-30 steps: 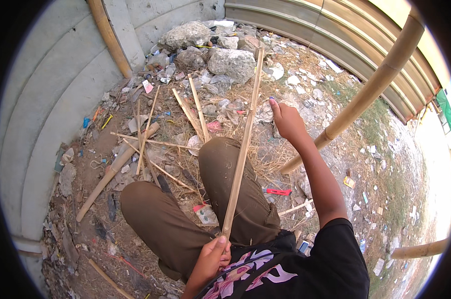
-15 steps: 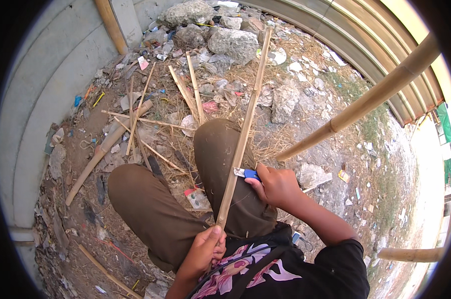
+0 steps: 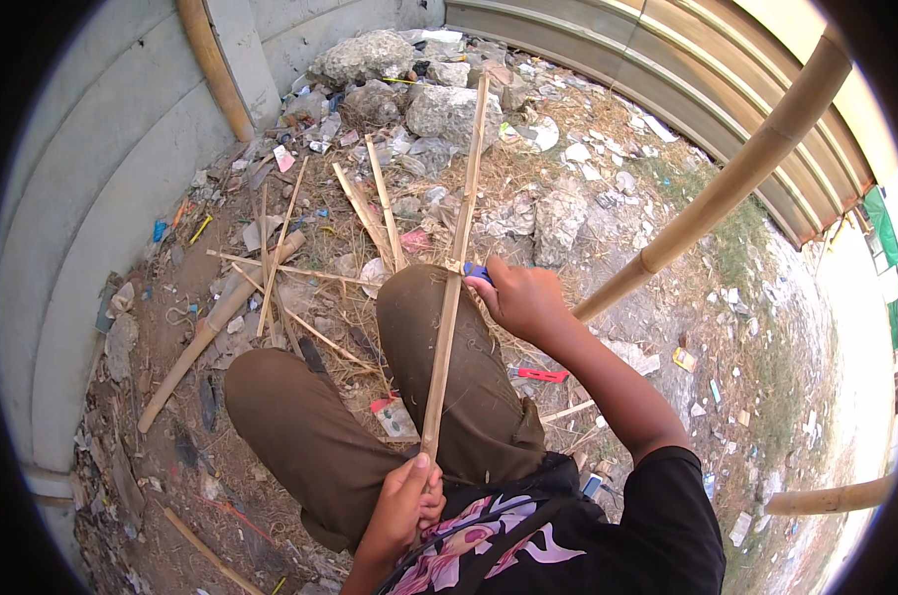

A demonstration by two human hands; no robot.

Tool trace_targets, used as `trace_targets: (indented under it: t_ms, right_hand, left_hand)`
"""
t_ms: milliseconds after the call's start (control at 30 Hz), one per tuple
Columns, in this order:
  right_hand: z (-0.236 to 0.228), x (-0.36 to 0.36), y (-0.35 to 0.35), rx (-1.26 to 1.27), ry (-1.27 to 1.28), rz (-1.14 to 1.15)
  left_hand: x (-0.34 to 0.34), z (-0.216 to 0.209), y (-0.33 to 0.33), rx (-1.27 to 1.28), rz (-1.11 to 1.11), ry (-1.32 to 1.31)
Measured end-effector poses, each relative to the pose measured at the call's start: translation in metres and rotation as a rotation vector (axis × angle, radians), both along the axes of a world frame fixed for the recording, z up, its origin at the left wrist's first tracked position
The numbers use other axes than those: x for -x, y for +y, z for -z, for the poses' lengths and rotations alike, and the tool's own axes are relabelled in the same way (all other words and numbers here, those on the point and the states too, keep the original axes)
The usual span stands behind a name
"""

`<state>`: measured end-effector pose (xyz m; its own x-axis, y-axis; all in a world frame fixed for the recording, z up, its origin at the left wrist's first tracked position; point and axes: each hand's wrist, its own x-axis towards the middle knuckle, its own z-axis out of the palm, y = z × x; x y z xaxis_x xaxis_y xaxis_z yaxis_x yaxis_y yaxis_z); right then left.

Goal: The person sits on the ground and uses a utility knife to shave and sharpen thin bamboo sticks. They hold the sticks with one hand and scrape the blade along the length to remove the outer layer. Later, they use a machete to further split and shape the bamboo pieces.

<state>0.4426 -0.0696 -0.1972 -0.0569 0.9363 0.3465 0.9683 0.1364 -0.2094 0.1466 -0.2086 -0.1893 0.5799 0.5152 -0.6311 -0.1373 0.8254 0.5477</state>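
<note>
Pushing the blue cutter farther up the bamboo strip

Your right leg [image 3: 409, 317] lies under the bamboo strip [image 3: 441, 357], which slants up from your waist, across the thigh and out past the knee. The strip's far end has swung a little left in view over the last half second. Your left hand [image 3: 409, 504] stays closed around the near end, fingers curled tight. Your right hand [image 3: 525, 297] has changed most: a second ago it was clear of the strip, then at mid-thigh, and now it is by the knee. Its fingers grip the blue cutter [image 3: 478, 271], whose blade end meets the strip. The red cutter [image 3: 543, 375], hidden half a second ago, shows again on the ground beside your leg. A pale curl [image 3: 454, 266] sits at the contact, which suggests the stroke is shaving the strip and well under way.
</note>
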Motion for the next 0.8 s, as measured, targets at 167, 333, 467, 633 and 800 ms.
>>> trace_targets:
  t_ms: [167, 333, 467, 633, 800]
  right_hand:
    - [0.009, -0.009, 0.025, -0.081, -0.022, -0.02]
    - [0.002, -0.005, 0.046, -0.018, 0.027, 0.109]
    - [0.015, -0.013, 0.06, -0.002, 0.002, 0.126]
    - [0.029, -0.013, 0.068, -0.093, 0.295, 0.072]
    - [-0.006, -0.041, 0.067, 1.123, 1.842, -0.278]
  left_hand:
    - [-0.002, -0.003, 0.003, -0.016, -0.018, -0.009]
    - [0.0, 0.003, -0.001, -0.001, -0.048, -0.019]
    - [0.001, 0.003, 0.0, -0.021, -0.057, -0.024]
    - [0.001, -0.001, -0.004, 0.006, -0.06, -0.038]
    - [0.007, 0.006, -0.007, 0.019, -0.048, -0.077]
